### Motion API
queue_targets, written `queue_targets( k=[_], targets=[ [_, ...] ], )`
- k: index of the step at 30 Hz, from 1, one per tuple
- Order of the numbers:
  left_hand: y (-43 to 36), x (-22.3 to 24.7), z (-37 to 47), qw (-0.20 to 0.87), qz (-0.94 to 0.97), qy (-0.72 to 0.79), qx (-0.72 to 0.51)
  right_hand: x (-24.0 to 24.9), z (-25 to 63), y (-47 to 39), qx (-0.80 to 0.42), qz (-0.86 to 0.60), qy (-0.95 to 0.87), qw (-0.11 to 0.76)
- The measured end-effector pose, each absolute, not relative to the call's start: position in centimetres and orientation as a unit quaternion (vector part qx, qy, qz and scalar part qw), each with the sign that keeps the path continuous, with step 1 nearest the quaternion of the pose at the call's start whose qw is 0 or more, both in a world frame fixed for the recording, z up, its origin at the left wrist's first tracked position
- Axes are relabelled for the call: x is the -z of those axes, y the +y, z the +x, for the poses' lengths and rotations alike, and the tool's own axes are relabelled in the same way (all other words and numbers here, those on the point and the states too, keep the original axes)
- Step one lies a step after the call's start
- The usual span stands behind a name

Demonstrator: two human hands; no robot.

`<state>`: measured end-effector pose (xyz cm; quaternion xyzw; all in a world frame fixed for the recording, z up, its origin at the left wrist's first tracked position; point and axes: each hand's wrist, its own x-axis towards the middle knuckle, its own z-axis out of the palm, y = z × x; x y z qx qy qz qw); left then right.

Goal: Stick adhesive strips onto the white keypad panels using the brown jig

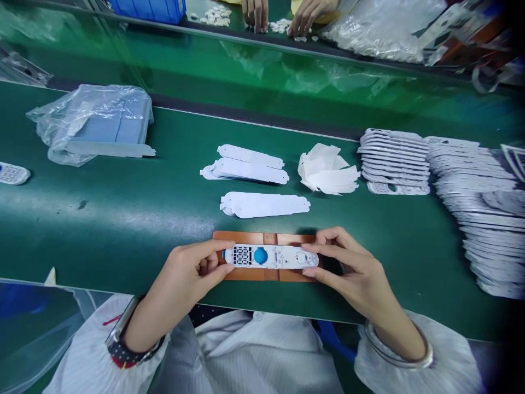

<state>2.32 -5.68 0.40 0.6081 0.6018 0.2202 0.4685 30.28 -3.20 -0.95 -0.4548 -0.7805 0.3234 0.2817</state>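
A white remote-control panel [287, 257] with rows of small openings and a round blue spot lies lengthwise at an orange-brown fixture block [250, 276]. My left hand [194, 265] pinches the panel's left end between thumb and fingers. At the other end, my right hand [348, 262] grips it with thumb and forefinger, the remaining fingers curled above. Whether the panel rests in the fixture or just over it, I cannot tell. Just beyond the fixture is a fanned pile of white strips [266, 205], with a second pile of strips [250, 171] behind.
Crumpled white strips [328, 172] lie right of the piles. Stacked white panels [394, 164] and a longer row of panels [479, 219] fill the right. A plastic-wrapped stack [110, 120] and a remote [14, 173] are left. Across the green divider, another person's hands [307, 16] handle small white pieces.
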Motion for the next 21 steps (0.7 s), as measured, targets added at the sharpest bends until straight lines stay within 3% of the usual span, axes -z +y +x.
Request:
queue_targets(
  k=[21],
  targets=[
    [-5.35,-0.39,2.1,0.479,0.589,0.619,-0.203,0.77,29.92,-3.19,-0.321,-0.477,-0.781,0.243]
  ],
)
